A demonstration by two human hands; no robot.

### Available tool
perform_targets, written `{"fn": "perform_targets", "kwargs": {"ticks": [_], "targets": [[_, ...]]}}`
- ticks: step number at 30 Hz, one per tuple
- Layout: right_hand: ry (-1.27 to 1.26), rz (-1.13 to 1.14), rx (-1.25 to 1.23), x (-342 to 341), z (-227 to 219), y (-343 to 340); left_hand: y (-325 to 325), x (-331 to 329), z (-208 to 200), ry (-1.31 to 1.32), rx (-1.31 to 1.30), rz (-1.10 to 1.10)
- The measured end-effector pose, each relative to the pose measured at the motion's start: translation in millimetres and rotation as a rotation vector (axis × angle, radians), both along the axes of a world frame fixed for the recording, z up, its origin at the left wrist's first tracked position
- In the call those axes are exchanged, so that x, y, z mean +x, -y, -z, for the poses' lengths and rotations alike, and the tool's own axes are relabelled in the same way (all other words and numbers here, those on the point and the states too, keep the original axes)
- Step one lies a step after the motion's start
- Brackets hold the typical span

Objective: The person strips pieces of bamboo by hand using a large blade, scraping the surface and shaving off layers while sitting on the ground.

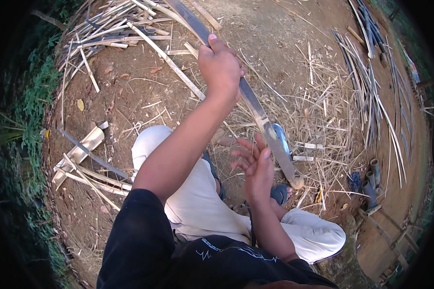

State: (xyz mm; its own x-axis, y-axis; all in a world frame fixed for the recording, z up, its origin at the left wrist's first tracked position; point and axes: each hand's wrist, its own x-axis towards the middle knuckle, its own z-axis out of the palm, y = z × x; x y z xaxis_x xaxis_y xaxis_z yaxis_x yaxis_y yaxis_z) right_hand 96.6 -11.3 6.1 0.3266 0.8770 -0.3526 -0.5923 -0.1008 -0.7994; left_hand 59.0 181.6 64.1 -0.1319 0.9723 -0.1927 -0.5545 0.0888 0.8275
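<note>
My left hand [222, 67] is clasping the long bamboo strip [257, 110]; my right hand [259, 171] is hovering loosely open, empty, beside its lower part.

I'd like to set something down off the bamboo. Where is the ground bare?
Mostly bare: dirt at left, between the pile and the split bamboo; also, more littered, ahead between the held strip and the far-right bundle. Crowded: the shavings, between the right hand and that bundle.
</note>
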Motion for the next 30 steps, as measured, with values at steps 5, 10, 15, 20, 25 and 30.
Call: {"fn": "perform_targets", "kwargs": {"ticks": [5,10,15,20,25,30], "targets": [[-0.251,-0.056,0.083,-0.1,0.4,-22.4,2.9,0.7,0.8,0.018,0.029,0.004],[-0.201,-0.119,0.171,6.2,14.3,-22.4,-1.4,0.7,-0.4,0.003,0.018,-0.053],[0.665,-0.289,0.145,10.7,29.5,12.9,-14.1,-10.7,-0.7,0.015,0.039,-0.032],[1.577,-0.042,0.191,28.5,-16.9,32.2,-3.9,-11.4,2.9,-0.057,0.025,-0.032],[1.687,-0.047,0.011,47.7,-23.1,42.9,4.5,15.6,41.6,-0.213,0.035,-0.026],[1.204,-0.199,-0.225,65.6,7.6,39.8,31.0,36.2,46.7,-0.172,-0.059,0.191]]}}
